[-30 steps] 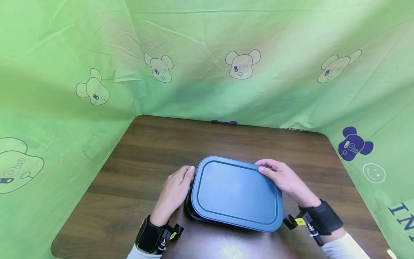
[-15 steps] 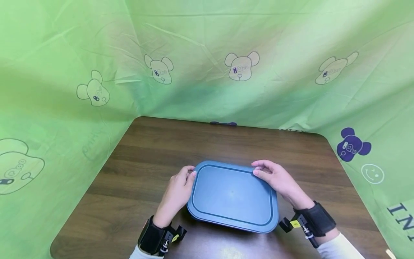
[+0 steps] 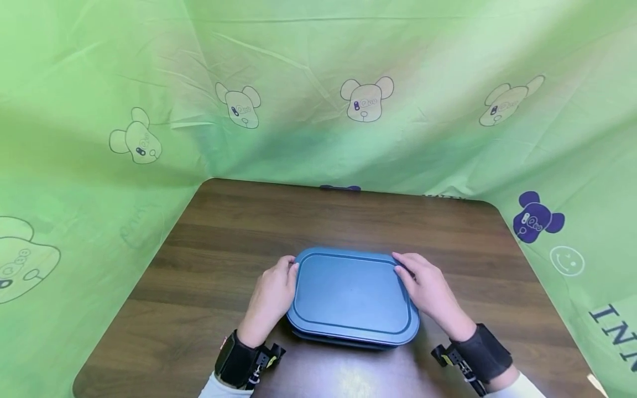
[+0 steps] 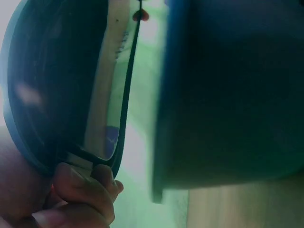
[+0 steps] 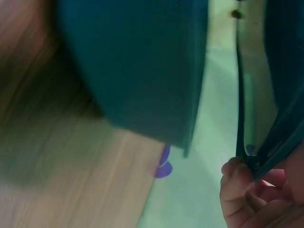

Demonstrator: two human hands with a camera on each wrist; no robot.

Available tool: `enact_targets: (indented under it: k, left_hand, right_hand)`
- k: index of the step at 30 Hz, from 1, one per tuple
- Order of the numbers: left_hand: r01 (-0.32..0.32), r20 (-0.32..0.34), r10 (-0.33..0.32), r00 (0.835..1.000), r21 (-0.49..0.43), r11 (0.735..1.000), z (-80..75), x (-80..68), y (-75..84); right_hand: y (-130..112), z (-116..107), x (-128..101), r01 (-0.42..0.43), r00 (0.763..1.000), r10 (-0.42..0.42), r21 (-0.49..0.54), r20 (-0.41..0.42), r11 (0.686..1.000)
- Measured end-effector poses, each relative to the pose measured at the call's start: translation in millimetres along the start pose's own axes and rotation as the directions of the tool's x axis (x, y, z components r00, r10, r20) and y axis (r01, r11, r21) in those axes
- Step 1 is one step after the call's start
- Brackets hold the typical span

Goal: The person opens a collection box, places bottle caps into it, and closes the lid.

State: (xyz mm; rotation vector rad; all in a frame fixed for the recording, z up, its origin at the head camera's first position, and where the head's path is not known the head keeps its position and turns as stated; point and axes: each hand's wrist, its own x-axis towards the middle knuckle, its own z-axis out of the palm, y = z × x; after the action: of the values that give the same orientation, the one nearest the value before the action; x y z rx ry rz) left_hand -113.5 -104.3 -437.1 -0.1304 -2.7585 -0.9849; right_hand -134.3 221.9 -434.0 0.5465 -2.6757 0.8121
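Both hands hold a blue rectangular lid (image 3: 353, 293) by its far corners, over a blue container (image 3: 343, 341) whose lower side peeks out along the near edge. My left hand (image 3: 272, 293) pinches the lid's left corner, and my right hand (image 3: 432, 286) pinches the right one. In the left wrist view, a gap separates the lid (image 4: 52, 80) from the container (image 4: 232, 109). The right wrist view has the same gap between the container (image 5: 142, 71) and the lid (image 5: 289, 61). What lies inside the container is hidden.
A brown wooden table (image 3: 239, 221) carries the container near its front. Green cloth (image 3: 298, 149) printed with bear heads encloses the back and sides. Each wrist wears a black camera strap.
The lid has shifted left from an offset, tilted position and now lies more squarely above the container. My right hand has moved slightly with it; my left hand stays at the left corner.
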Motion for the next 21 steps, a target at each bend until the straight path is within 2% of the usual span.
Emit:
enact_targets:
  k: [3, 13, 21]
  left_hand:
    - [-0.042, -0.016, 0.043, 0.999, 0.060, 0.997, 5.0, -1.2, -2.8]
    - [-0.137, -0.052, 0.147, 0.988, 0.154, 0.979, 12.0, -2.8, -10.3]
    - [-0.132, -0.054, 0.146, 0.988, 0.203, 0.970, 15.7, -6.2, -14.3]
  right_hand:
    - [-1, 7, -2, 0.050, 0.999, -0.051, -0.094, -0.005, 0.994]
    - [-5, 19, -9, 0.047, 0.998, -0.034, -0.268, 0.051, 0.962]
    - [-5, 27, -11, 0.102, 0.995, -0.094, -0.324, 0.040, 0.940]
